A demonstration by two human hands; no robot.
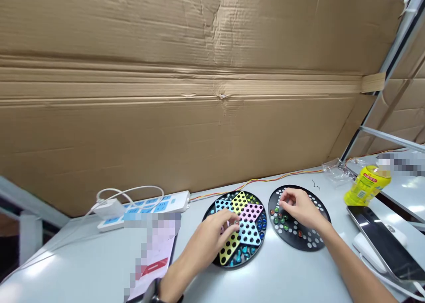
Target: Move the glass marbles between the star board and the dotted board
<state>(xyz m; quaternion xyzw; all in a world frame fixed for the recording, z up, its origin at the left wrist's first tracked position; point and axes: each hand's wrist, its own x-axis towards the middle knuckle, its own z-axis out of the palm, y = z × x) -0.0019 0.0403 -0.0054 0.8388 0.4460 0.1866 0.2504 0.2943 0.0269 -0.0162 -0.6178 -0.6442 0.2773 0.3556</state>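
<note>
A round Chinese checkers board (249,231) with a coloured star lies on the table, blue, teal and green marbles in its rim pockets. Above its middle, my left hand (217,230) is bent with thumb and forefinger closed around what looks like a small marble (237,222). Beside the board lies a black round tray (308,241) with pale dots; several green and red marbles (281,221) rest on it. My right hand (299,205) hovers over this tray, fingertips pinched together near its left side. What those fingertips hold, if anything, is hidden.
A white power strip (175,202) with cables and a clipboard with paper (159,241) are on the left. At right are a yellow drink bottle (367,186), a dark phone (381,239) and a white charger (368,250). A cardboard wall (199,139) rises behind the table.
</note>
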